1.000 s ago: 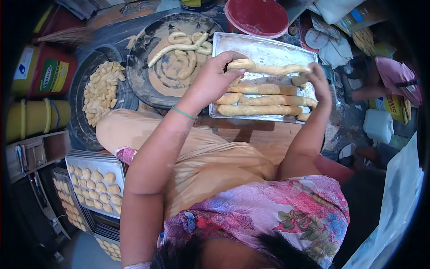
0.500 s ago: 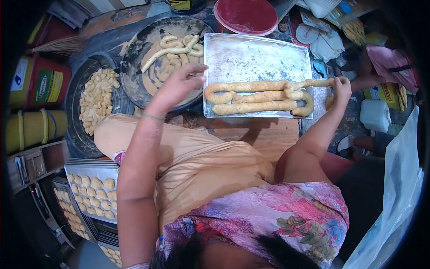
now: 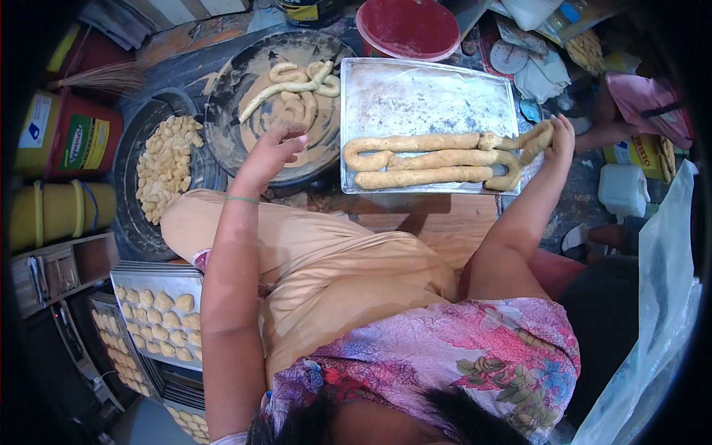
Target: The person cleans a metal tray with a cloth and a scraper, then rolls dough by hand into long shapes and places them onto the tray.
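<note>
Long ropes of dough [image 3: 437, 158] lie in folded rows along the near side of a metal tray [image 3: 426, 93]. At the tray's right edge my right hand [image 3: 562, 139] is closed on the looped end of the dough rope. My left hand [image 3: 271, 157] is over the near part of a black round basin [image 3: 215, 126], fingers apart and holding nothing. Inside that basin, more dough ropes [image 3: 285, 85] lie coiled and crossed on brown powder.
Left of the basin stands a dark tub with many small dough pieces [image 3: 167, 159]. Stacked trays of dough balls [image 3: 159, 322] are at lower left. A red-lidded bucket [image 3: 408, 28] stands behind the tray. At right are a white jug [image 3: 623, 189] and another person in pink [image 3: 641, 104].
My left hand has moved left and toward me, from the tray's left edge to over the basin. The dough rope's right end, stretched out before, now bends into a loop at my right hand.
</note>
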### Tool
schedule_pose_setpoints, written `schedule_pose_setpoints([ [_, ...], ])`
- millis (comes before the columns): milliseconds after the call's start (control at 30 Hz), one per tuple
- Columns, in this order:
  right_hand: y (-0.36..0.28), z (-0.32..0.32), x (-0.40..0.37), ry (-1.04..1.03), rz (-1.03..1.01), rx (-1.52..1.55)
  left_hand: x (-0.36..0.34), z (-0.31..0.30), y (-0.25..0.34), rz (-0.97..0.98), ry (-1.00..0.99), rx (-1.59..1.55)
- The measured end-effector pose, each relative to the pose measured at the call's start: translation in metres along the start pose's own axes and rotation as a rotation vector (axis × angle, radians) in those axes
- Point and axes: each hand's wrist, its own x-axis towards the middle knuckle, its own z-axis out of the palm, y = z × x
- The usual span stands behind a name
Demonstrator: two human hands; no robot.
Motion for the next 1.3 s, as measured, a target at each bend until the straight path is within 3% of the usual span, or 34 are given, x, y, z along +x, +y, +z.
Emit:
schedule_pose_setpoints([
  [67,0.015,0.01,0.005,-0.148,0.146,0.231,0.0,0.0,-0.004,-0.022,0.014,-0.05],
  [133,0.028,0.026,-0.004,-0.237,0.232,0.12,-0.001,-0.002,-0.01,-0.047,0.023,-0.073],
  [200,0.019,0.052,-0.041,-0.321,0.269,-0.27,-0.001,-0.006,-0.016,-0.077,0.03,-0.069],
  [233,0.018,0.063,-0.054,-0.353,0.28,-0.265,0.0,-0.009,-0.02,-0.08,0.033,-0.07],
  [333,0.03,0.071,-0.05,-0.401,0.114,-0.414,-0.002,-0.013,-0.034,-0.101,0.06,-0.065],
  [400,0.042,0.073,-0.039,-0.502,0.006,-0.836,-0.001,-0.016,-0.042,-0.116,0.099,-0.045],
  [533,0.038,0.088,-0.059,-0.694,-0.13,-1.193,0.006,-0.023,-0.07,-0.098,0.136,0.305],
  [600,0.03,0.097,-0.064,-0.649,-0.07,-1.099,0.009,-0.026,-0.079,-0.151,0.105,0.48],
  [700,0.001,0.106,-0.079,-0.802,0.232,-0.624,0.008,-0.029,-0.086,-0.038,0.092,0.477],
  [733,0.001,0.107,-0.074,-0.743,0.104,-0.678,0.008,-0.029,-0.088,-0.045,0.086,0.455],
  [800,0.019,0.102,-0.058,-0.341,-0.331,-0.803,0.008,-0.029,-0.091,-0.058,0.073,0.41],
  [900,0.034,0.093,-0.058,0.086,-0.514,-1.391,0.008,-0.03,-0.096,-0.069,0.066,0.466],
  [1000,0.074,0.051,0.004,-0.506,-0.172,-1.076,0.005,-0.032,-0.092,-0.067,0.053,0.486],
  [1100,0.061,0.044,0.001,-0.258,0.006,-1.455,0.001,-0.032,-0.087,-0.086,0.034,0.477],
  [1200,0.025,0.071,-0.058,-0.172,-0.145,-1.502,0.001,-0.032,-0.088,-0.074,0.022,0.498],
  [1233,0.021,0.08,-0.069,-0.236,-0.307,-1.462,-0.001,-0.031,-0.084,-0.101,0.022,0.491],
  [1300,0.054,0.094,-0.053,-0.49,-0.581,-1.013,-0.004,-0.027,-0.075,-0.159,0.024,0.475],
])
